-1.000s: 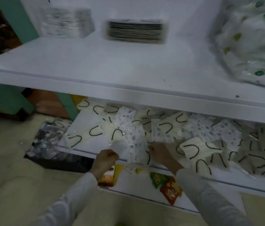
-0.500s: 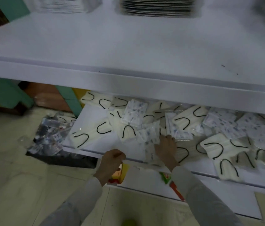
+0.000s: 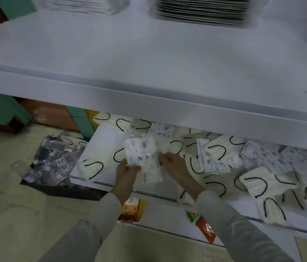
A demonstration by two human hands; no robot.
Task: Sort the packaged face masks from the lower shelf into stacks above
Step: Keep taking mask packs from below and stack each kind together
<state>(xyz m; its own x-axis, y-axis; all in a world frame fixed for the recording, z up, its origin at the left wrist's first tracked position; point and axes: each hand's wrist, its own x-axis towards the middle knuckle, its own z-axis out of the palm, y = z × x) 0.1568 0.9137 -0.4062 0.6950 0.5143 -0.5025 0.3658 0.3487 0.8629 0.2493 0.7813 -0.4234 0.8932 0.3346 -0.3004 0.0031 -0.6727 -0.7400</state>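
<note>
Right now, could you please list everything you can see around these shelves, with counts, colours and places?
Blue-patterned packaged masks held in both hands: a few, white with blue print, above lower shelf's front left.
Loose packaged masks: many, cream with black loops or blue-patterned, scattered over the white lower shelf.
White mask stack: one, upper shelf, back left.
Dark-edged mask stack: one, upper shelf, back centre.
Black bin of dark packets: one, floor, left.
Red, green and yellow snack packets: a few, bottom shelf.
Left hand: gripping the packets.
Right hand: touching their right edge.
</note>
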